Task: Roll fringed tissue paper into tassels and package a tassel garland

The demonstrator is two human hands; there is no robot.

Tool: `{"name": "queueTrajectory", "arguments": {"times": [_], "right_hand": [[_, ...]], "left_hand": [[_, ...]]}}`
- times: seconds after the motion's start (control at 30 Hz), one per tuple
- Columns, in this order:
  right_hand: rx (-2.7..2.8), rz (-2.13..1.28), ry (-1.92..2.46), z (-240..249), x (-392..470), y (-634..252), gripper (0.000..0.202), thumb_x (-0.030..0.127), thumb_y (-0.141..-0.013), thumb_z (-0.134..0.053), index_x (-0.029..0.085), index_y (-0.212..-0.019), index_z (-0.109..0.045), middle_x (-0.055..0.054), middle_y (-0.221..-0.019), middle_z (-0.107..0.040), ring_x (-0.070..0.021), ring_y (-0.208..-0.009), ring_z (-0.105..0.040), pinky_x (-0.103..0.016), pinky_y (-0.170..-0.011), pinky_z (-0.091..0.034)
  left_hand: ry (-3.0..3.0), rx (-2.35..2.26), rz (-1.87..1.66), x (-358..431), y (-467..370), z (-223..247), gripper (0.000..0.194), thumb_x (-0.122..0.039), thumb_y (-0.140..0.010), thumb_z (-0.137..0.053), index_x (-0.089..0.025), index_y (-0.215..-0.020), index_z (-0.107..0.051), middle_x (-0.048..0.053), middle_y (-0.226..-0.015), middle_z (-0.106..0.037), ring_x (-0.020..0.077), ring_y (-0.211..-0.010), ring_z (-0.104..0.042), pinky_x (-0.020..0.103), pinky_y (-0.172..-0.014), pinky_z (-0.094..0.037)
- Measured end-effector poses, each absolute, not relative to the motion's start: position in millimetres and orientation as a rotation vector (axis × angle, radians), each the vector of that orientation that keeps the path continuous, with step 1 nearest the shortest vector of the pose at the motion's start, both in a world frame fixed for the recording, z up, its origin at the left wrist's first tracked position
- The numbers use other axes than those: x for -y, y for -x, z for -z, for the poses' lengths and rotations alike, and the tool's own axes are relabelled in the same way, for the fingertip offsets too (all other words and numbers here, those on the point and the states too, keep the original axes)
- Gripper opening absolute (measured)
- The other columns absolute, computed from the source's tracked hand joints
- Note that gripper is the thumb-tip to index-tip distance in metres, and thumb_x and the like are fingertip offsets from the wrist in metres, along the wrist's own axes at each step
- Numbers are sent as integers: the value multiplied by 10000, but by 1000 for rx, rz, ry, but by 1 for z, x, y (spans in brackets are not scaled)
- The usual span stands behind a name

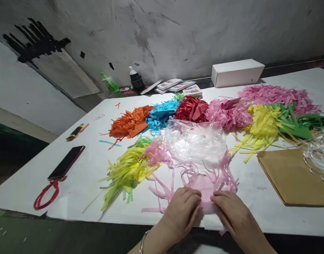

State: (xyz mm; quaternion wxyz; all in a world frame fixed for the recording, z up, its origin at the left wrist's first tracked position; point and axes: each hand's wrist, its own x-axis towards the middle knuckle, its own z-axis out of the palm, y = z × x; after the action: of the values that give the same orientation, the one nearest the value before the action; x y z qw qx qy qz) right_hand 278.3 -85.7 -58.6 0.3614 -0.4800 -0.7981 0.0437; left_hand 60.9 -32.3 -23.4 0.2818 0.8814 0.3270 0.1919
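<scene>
A sheet of pale pink tissue paper [203, 185] with fringed strips lies at the table's near edge. My left hand [181, 210] has its fingers closed on the paper's left side. Opposite it, my right hand [232, 211] pinches the right side, with a small gap between the two hands. The thumbs and the paper's lower edge are partly hidden. Pink strips spread out around both hands. Just beyond lies a crumpled clear plastic bag [196, 141]. To the left is a yellow fringed tissue bundle [130, 164], with a pink tuft [156, 151] against it.
Fringed bundles in orange [131, 121], blue [162, 114], red [191, 109], pink [228, 114] and yellow [265, 121] line the back. Brown paper [291, 176] and white string [319, 151] lie right. A phone [67, 162] and cutter [75, 132] lie left; a white box [237, 73] stands behind.
</scene>
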Motion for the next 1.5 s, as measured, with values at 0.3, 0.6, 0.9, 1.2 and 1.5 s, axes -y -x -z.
{"name": "queueTrajectory", "arguments": {"times": [0.3, 0.6, 0.9, 1.2, 1.5], "right_hand": [[1949, -117, 1581, 59, 52, -258, 232, 223, -1029, -413, 222, -825, -523, -20, -736, -588, -221, -699, -558, -353, -673, -406], [1999, -79, 1747, 53, 26, -256, 203, 77, -947, -501, 230, -815, -515, 3, -732, -590, -185, -590, -549, -304, -538, -308], [1928, 143, 1682, 39, 31, -263, 209, 74, -948, -482, 171, -1092, -600, -110, -1078, -650, -288, -1035, -580, -455, -927, -376], [1933, 37, 1629, 46, 39, -268, 251, 310, -969, -565, 182, -1185, -570, -110, -1112, -650, -291, -1065, -575, -451, -929, -368], [2025, -10, 1468, 47, 39, -259, 167, 156, -948, -507, 221, -985, -656, -86, -1282, -656, -294, -1305, -503, -532, -1119, -240]], "left_hand": [[-2296, -1306, -213, 2, -78, 20, 165, -140, -956, -489, -180, -858, -615, 49, -868, -700, 193, -820, -651, 282, -729, -476], [-2295, -1613, -43, -8, -88, 13, 179, -172, -958, -465, -191, -848, -604, 60, -838, -707, 232, -762, -677, 309, -610, -378], [-2293, -1672, 37, -10, -93, 16, 141, -149, -922, -481, -191, -891, -613, 66, -867, -722, 233, -764, -696, 304, -592, -358], [-2301, -1555, -4, -6, -85, 16, 142, -137, -955, -454, -205, -1001, -569, 47, -886, -718, 234, -825, -708, 299, -665, -460], [-2258, -1553, -52, -3, -83, 22, 172, -127, -960, -422, -201, -1057, -544, 77, -948, -725, 249, -849, -721, 314, -684, -497]]}}
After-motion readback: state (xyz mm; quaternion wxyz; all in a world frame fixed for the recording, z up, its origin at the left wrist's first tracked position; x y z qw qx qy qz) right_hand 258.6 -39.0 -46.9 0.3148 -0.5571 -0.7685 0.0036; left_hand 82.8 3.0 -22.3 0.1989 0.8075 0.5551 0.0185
